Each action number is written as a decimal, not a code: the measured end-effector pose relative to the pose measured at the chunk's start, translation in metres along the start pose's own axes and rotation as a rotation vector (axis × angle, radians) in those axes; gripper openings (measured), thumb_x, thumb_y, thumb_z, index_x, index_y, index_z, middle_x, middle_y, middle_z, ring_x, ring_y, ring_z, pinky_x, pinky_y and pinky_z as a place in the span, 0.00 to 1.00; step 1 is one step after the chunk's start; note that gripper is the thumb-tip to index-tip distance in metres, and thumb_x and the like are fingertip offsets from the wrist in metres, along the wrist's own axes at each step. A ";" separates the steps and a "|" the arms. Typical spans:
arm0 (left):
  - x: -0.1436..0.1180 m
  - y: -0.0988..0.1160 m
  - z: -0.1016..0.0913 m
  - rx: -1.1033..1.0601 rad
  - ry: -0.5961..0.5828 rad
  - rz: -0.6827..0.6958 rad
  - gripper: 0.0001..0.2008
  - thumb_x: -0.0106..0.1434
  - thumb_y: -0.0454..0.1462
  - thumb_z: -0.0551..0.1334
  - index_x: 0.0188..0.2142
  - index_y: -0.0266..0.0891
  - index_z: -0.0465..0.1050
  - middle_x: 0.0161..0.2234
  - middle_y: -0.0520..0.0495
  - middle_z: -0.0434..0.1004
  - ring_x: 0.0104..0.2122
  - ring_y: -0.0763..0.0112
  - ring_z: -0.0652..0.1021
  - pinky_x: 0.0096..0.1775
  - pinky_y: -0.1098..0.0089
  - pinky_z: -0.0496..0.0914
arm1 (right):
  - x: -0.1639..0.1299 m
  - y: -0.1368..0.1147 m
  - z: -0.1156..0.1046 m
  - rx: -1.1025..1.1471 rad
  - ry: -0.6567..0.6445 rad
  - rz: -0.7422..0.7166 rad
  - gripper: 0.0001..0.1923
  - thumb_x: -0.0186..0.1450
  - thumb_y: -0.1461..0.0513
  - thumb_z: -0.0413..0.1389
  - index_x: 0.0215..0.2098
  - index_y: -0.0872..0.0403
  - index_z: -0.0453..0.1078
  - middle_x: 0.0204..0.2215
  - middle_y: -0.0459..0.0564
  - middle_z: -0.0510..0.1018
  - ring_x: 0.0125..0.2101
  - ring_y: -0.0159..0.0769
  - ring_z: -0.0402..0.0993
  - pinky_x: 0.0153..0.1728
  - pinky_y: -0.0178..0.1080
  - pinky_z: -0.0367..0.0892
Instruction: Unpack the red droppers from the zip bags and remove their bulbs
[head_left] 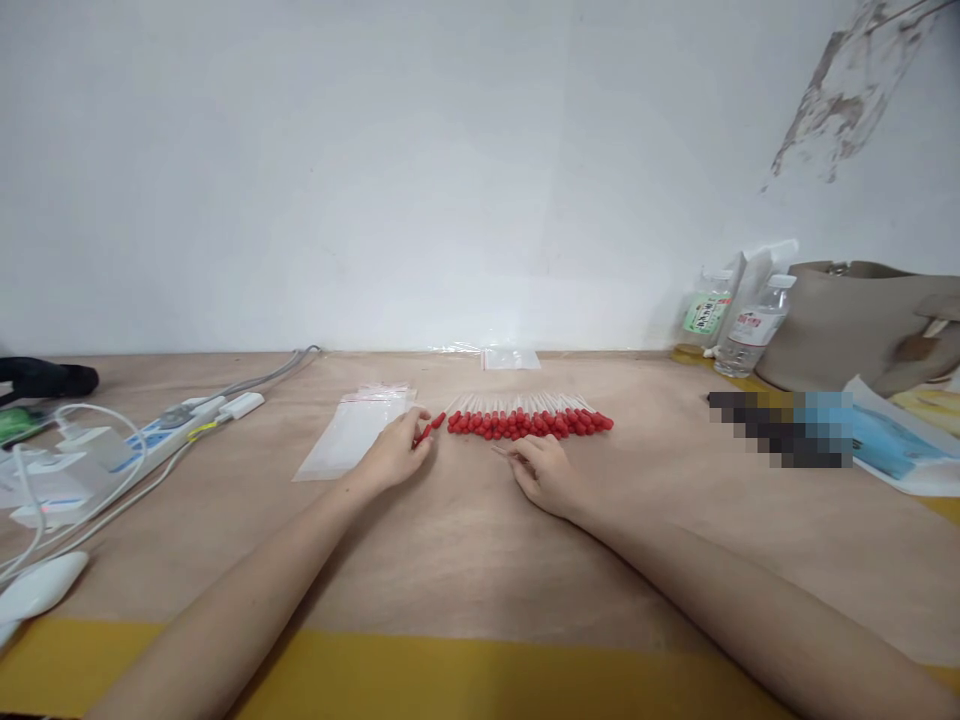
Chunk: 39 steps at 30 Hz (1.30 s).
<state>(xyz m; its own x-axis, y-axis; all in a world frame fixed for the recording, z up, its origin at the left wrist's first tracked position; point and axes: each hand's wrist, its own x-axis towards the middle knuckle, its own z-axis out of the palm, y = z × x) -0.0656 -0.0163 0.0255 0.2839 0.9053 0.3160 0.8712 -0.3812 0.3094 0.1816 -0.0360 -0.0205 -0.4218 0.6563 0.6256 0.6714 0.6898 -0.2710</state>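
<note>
A row of several red-tipped white sticks [531, 418] lies side by side on the brown table [465, 540]. My left hand [396, 452] rests at the row's left end, its fingertips pinching one or two red-tipped sticks [432, 426] pulled slightly away from the row. My right hand [544, 472] lies just in front of the row's middle, fingers curled, fingertips close to the red tips; whether it holds a stick is unclear. A pile of clear zip bags [357, 430] lies under and left of my left hand.
A power strip [161, 437] with chargers and white cables sits at the left, with a white mouse [39, 586] near the front edge. Another clear bag [510, 357] lies by the wall. Two bottles [750, 328], a beige bag [847, 322] and papers stand at the right.
</note>
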 end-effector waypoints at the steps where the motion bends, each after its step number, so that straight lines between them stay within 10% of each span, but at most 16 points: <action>1: 0.000 -0.002 0.001 -0.006 0.013 -0.026 0.12 0.57 0.38 0.52 0.42 0.39 0.59 0.26 0.51 0.66 0.28 0.68 0.71 0.32 0.69 0.64 | 0.002 -0.003 0.003 -0.016 0.004 -0.011 0.09 0.61 0.67 0.46 0.36 0.54 0.66 0.28 0.48 0.73 0.30 0.32 0.67 0.34 0.36 0.56; 8: 0.005 -0.009 0.011 0.053 -0.005 -0.104 0.06 0.54 0.40 0.56 0.27 0.40 0.63 0.25 0.49 0.71 0.29 0.67 0.73 0.30 0.70 0.64 | 0.007 -0.014 0.010 -0.152 -0.024 -0.066 0.10 0.61 0.68 0.46 0.33 0.56 0.69 0.28 0.51 0.73 0.30 0.33 0.66 0.34 0.37 0.55; 23: 0.009 -0.002 0.002 0.298 0.244 -0.155 0.12 0.58 0.43 0.52 0.29 0.41 0.71 0.34 0.44 0.71 0.40 0.57 0.68 0.41 0.61 0.62 | 0.005 -0.023 0.000 0.066 -0.193 -0.082 0.16 0.57 0.52 0.54 0.35 0.56 0.67 0.32 0.50 0.65 0.36 0.36 0.62 0.40 0.41 0.57; 39: 0.057 0.006 0.015 0.362 0.064 -0.315 0.17 0.56 0.45 0.53 0.27 0.35 0.72 0.39 0.35 0.69 0.44 0.48 0.65 0.42 0.55 0.58 | -0.006 -0.014 -0.017 0.123 -0.114 0.043 0.19 0.55 0.53 0.56 0.41 0.55 0.66 0.33 0.51 0.67 0.35 0.36 0.65 0.38 0.41 0.61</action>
<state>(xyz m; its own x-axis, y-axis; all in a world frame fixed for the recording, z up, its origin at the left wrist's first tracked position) -0.0379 0.0363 0.0317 -0.0312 0.9486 0.3150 0.9975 0.0096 0.0700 0.1854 -0.0547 -0.0077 -0.4652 0.7119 0.5261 0.6136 0.6877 -0.3880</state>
